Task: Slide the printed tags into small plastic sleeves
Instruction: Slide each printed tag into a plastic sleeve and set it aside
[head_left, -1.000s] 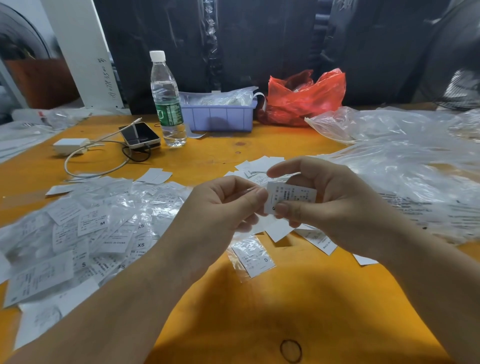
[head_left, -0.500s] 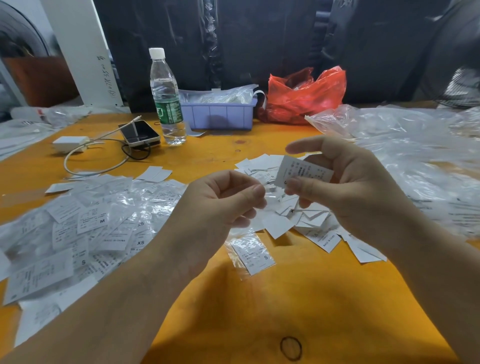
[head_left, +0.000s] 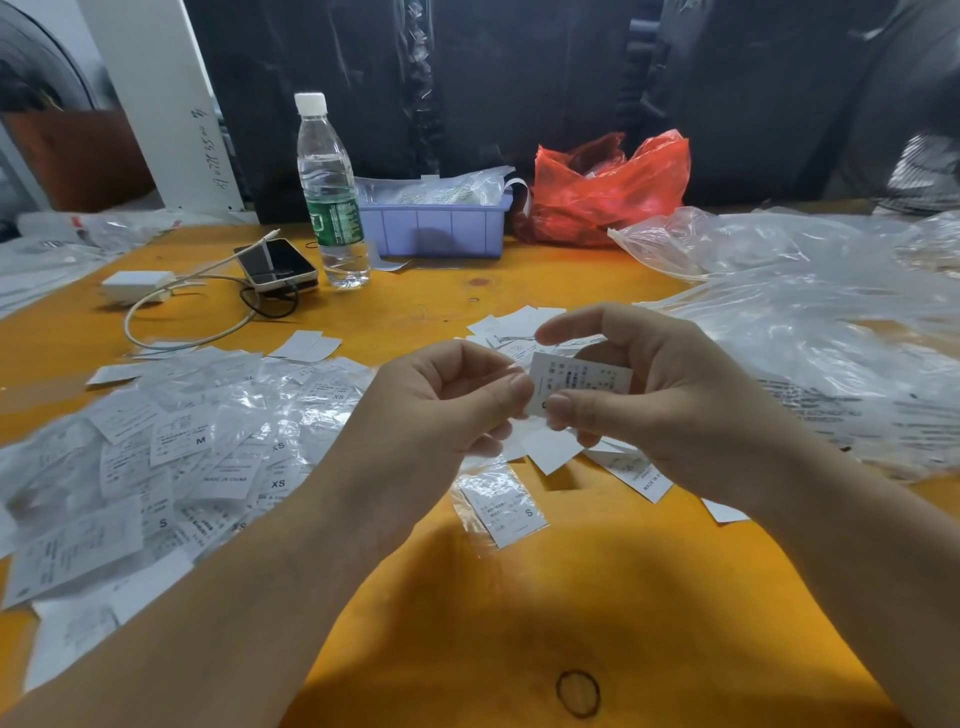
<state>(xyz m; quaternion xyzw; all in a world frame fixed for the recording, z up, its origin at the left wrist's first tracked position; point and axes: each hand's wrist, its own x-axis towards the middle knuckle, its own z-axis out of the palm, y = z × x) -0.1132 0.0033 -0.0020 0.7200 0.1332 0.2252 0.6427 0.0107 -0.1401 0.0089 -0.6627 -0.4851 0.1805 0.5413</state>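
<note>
Dozens of small white printed tags already in clear plastic sleeves (head_left: 171, 457) lie heaped on the left of the orange wooden surface (head_left: 519, 623), some showing M, XS and S. Behind them sit a white charger block with its cable (head_left: 136, 285), a dark phone (head_left: 278, 265), a clear water bottle with a green label (head_left: 330, 192), a lilac plastic tray (head_left: 434, 226) and a red plastic bag (head_left: 608, 189).

At centre the left hand (head_left: 447, 415) is raised, thumb and forefinger pinched together; a thin clear sleeve seems to be between them, though it is too faint to be sure. One sleeved tag marked S (head_left: 504, 512) lies on the surface just below the hands.

Just beside the left hand, the right hand (head_left: 670, 410) holds a white printed paper tag (head_left: 579, 382) by its lower left corner between thumb and fingers, the forefinger stretched above it. The tag's left edge is touching or nearly touching the left fingertips. Loose bare tags (head_left: 550, 449) lie under the hands, and crumpled clear plastic bags (head_left: 805, 322) spread to the right.

The tag looks light and fairly stiff, but would crease if bent, so a grip near its trailing edge should leave the leading edge free to enter. The sleeve is likely limp and slippery; its mouth probably needs holding apart at one lip
</note>
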